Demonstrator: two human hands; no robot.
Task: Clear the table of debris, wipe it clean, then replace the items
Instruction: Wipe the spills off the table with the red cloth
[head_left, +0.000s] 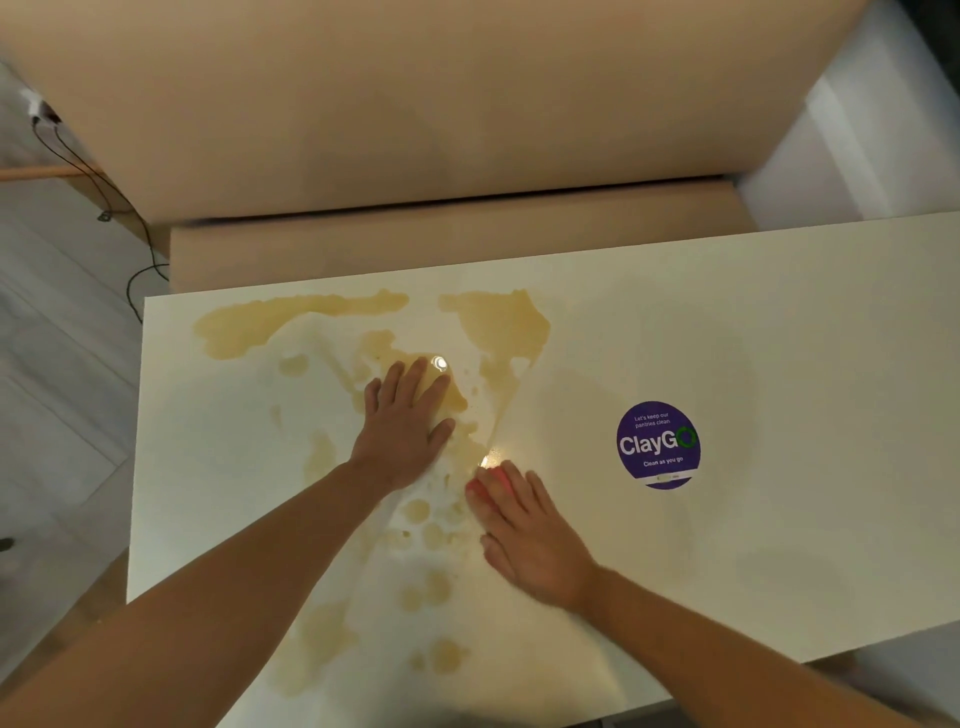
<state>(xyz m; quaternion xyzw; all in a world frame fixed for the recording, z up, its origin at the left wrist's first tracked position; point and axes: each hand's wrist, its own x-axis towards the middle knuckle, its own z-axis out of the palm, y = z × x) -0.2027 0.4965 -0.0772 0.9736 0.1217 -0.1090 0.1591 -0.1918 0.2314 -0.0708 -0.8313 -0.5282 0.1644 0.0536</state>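
White rectangular tabletop (779, 322) bears yellowish-brown liquid stains (498, 322) across its left-centre. Left hand (402, 423) presses flat, fingers straight. Right hand (524, 525) lies flat over a pink cloth (480, 488), mostly hidden, beside a purple round sticker (658, 445).

A white table (779, 322) fills the lower right of the frame, its far edge running from centre left up to the right side. Yellowish-brown liquid (498, 322) is smeared across its left half: two broad patches near the far edge, streaks through the middle, scattered blots toward the near edge. A thin, wet, pale sheet (519, 639) lies flat over the centre and near part, stains showing on it. Right of centre sits a round purple sticker (658, 445) reading "ClayGo, Clean as you go". Two hands lie on the sheet.
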